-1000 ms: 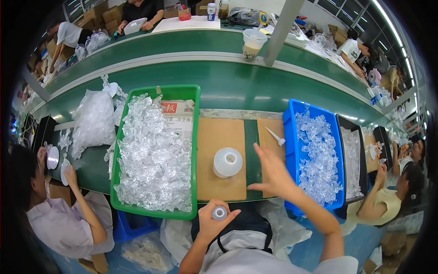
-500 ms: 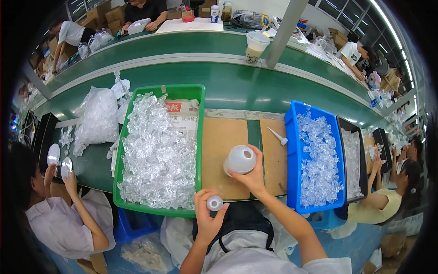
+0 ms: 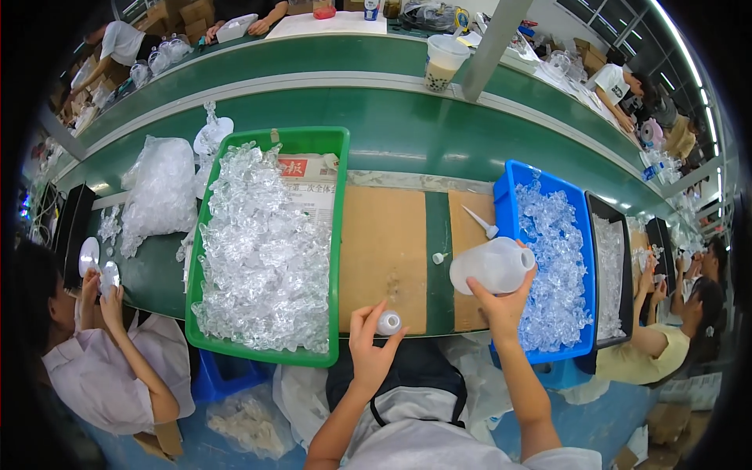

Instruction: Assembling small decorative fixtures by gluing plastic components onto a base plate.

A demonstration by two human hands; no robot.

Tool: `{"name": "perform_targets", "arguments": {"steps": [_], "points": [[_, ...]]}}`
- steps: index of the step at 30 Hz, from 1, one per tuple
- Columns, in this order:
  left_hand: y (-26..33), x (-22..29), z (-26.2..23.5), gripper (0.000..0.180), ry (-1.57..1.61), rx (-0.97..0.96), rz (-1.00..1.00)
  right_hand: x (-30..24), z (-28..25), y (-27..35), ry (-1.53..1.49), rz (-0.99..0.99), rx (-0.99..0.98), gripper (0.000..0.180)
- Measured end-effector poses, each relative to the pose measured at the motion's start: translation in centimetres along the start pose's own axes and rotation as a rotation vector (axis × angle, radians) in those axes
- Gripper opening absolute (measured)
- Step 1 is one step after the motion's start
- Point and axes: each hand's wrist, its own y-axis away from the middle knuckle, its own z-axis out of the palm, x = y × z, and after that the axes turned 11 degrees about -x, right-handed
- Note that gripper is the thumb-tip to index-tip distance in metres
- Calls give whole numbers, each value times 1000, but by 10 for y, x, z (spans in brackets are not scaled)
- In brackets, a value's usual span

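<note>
My right hand (image 3: 505, 301) is closed round a large translucent white plastic bottle (image 3: 487, 266), tilted with its open mouth toward the right, beside the blue bin (image 3: 503, 188). My left hand (image 3: 372, 345) pinches a small translucent bottle (image 3: 389, 323) by its side, its round opening facing up, over the bench's near edge. A long white nozzle (image 3: 480, 222) lies on the cardboard beyond the large bottle. Next to it, on the green strip, is a small white cap (image 3: 439, 258).
Clear plastic pieces fill the blue bin and a green bin (image 3: 341, 235) on my left, the latter lined with newspaper (image 3: 313, 188). Behind them a lidded drink cup (image 3: 445, 61) stands by a metal post (image 3: 493, 51). Co-workers sit close on both sides.
The large bottle has moved right and tipped over sideways in my right hand. My left hand has shifted slightly right and farther in with the small bottle. The small cap now shows on the bench.
</note>
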Motion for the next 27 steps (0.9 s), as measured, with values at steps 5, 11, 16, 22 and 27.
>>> {"name": "perform_targets", "arguments": {"steps": [5,11,16,22,27], "points": [[-7,-9,11,53,-11,-8,27,-3,-14,2,40,-58,-52,86],[-16,29,1,60,-77,-21,64,-14,-28,-7,469,-368,-299,80],[-23,43,-1,52,-51,22,208,-31,-25,-20,649,-573,-428,77],[-25,49,-2,50,-37,27,225,-50,-22,-27,786,-622,-463,74],[-25,53,-2,50,7,24,181,-60,-20,-31,840,-680,-471,76]]}}
